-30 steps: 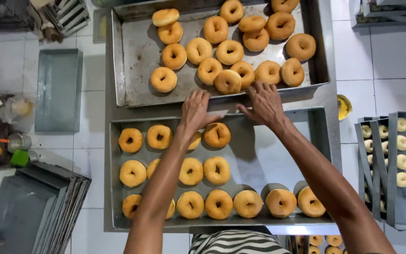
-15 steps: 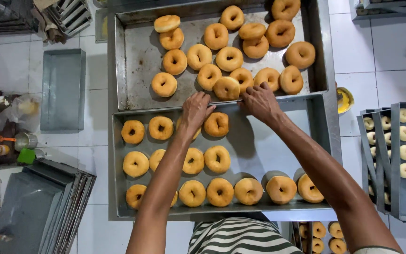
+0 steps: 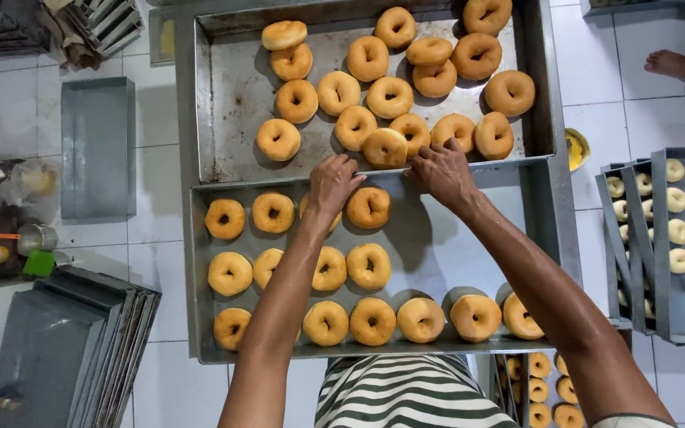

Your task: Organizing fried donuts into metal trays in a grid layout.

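Head view, both fingers (image 3: 341, 168) seemingly touching doughnut (image 3: 384, 147)

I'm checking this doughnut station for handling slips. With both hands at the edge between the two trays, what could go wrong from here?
1. The left hand and right hand reach for one doughnut at the far tray's near rim; it may get squashed, or drop between the trays.
2. The left forearm passes low over the near tray's rows, so it could dent a doughnut there.
3. The front row sits close to the near edge and might slide off if the tray is jolted.
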